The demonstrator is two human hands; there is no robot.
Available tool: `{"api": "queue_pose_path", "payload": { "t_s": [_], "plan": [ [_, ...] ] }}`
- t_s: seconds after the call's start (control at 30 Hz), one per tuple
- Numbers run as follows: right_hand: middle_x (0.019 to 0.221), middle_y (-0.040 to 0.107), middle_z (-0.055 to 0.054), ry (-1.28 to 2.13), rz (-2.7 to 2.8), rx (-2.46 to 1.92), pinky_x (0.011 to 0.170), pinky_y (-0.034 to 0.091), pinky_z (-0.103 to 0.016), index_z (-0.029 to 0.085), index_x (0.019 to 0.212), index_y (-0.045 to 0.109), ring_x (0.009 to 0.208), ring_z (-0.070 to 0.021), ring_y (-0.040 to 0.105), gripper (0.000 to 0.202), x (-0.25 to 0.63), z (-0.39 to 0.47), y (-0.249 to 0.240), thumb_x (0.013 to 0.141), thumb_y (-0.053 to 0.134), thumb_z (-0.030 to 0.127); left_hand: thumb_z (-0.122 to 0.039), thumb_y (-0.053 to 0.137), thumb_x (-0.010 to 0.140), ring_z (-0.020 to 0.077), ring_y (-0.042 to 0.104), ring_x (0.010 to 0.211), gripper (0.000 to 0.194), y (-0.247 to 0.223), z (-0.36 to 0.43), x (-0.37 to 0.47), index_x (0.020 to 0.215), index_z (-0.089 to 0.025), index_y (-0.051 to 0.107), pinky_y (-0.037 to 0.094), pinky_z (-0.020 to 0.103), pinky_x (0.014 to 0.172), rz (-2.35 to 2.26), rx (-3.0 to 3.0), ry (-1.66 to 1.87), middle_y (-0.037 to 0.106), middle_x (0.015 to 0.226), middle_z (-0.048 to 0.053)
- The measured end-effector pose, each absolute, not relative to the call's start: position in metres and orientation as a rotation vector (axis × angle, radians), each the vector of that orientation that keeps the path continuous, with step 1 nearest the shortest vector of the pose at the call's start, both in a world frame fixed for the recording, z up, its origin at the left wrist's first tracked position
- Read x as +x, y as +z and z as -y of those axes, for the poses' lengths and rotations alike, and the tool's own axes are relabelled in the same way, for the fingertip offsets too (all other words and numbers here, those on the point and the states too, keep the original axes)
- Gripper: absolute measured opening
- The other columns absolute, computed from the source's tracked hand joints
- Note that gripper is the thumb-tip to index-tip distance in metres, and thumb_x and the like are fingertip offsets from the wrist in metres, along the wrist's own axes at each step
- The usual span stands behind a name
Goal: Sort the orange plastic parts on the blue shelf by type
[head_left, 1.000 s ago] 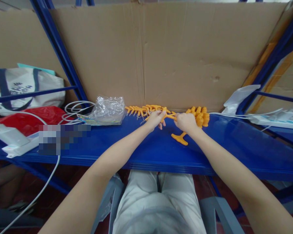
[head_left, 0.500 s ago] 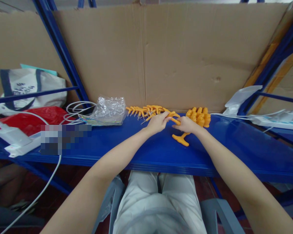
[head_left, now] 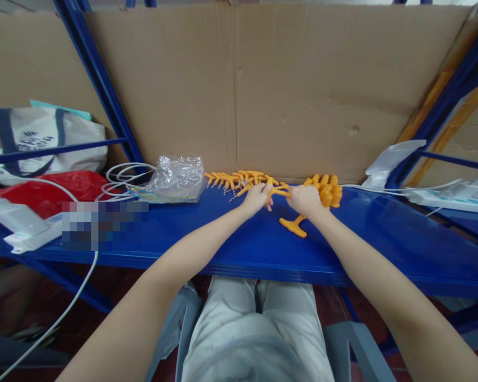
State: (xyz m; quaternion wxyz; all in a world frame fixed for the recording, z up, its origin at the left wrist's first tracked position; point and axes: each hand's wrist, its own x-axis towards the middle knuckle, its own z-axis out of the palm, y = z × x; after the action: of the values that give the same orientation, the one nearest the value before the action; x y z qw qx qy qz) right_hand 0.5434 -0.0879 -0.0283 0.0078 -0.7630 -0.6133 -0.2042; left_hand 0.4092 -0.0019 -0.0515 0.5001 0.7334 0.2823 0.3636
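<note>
My left hand is closed on the T-shaped handle of an orange corkscrew. From that handle an orange shaft runs right into my right hand, whose fingers are wrapped round its far end and hide it. Just below my right hand another orange corkscrew lies on the blue shelf, its handle toward me. Behind my left hand, a row of orange corkscrews with bare metal spirals lies along the cardboard. To the right of my right hand stands a cluster of orange ribbed pieces.
A clear plastic bag and white cables lie on the left of the blue shelf. Further left are a red bag, a power strip and a cloth bag. Cardboard closes off the back.
My left hand has turned the handle more upright. My right hand has moved slightly up and closed round the other end, bringing the shaft closer to level.
</note>
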Motion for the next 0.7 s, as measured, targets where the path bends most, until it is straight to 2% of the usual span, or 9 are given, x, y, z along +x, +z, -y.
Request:
{"api": "queue_pose_path", "payload": {
  "t_s": [0.2,0.37,0.57,0.7],
  "plan": [
    [0.101,0.075,-0.026,-0.703,1.916,-2.362,0.084,0.048,-0.038,0.007,0.114,0.074,0.099,-0.0341,0.073,0.042,0.542,0.083,-0.033,0.097,0.039,0.024,-0.022,0.041,0.105,0.0068,0.053,0.033,0.037,-0.035,0.014,0.403,0.068,-0.017,0.049,0.027,0.017,0.039,-0.803,1.574,0.806,0.057,0.043,-0.003],
    [0.100,0.076,-0.024,-0.746,1.972,-2.357,0.086,0.046,-0.037,0.006,0.117,0.072,0.099,-0.0311,0.074,0.043,0.538,0.082,-0.033,0.098,0.037,0.022,-0.021,0.040,0.104,0.0067,0.051,0.032,0.044,-0.031,0.016,0.403,0.061,-0.017,0.050,0.031,0.017,0.042,-0.899,1.419,0.781,0.050,0.037,-0.004],
    [0.103,0.076,-0.024,-0.736,1.989,-2.337,0.087,0.045,-0.037,0.005,0.128,0.066,0.100,-0.0314,0.073,0.044,0.533,0.086,-0.030,0.096,0.040,0.022,-0.024,0.042,0.102,0.0070,0.052,0.035,0.043,-0.034,0.014,0.404,0.061,-0.017,0.052,0.032,0.018,0.043,-0.886,1.340,0.815,0.051,0.039,-0.003],
    [0.102,0.075,-0.025,-0.730,1.991,-2.330,0.086,0.044,-0.037,0.005,0.125,0.067,0.100,-0.0316,0.073,0.042,0.531,0.087,-0.029,0.096,0.041,0.023,-0.024,0.046,0.100,0.0079,0.051,0.036,0.038,-0.034,0.010,0.405,0.063,-0.017,0.054,0.032,0.019,0.044,-0.922,1.346,0.831,0.050,0.039,-0.003]
  ]
}}
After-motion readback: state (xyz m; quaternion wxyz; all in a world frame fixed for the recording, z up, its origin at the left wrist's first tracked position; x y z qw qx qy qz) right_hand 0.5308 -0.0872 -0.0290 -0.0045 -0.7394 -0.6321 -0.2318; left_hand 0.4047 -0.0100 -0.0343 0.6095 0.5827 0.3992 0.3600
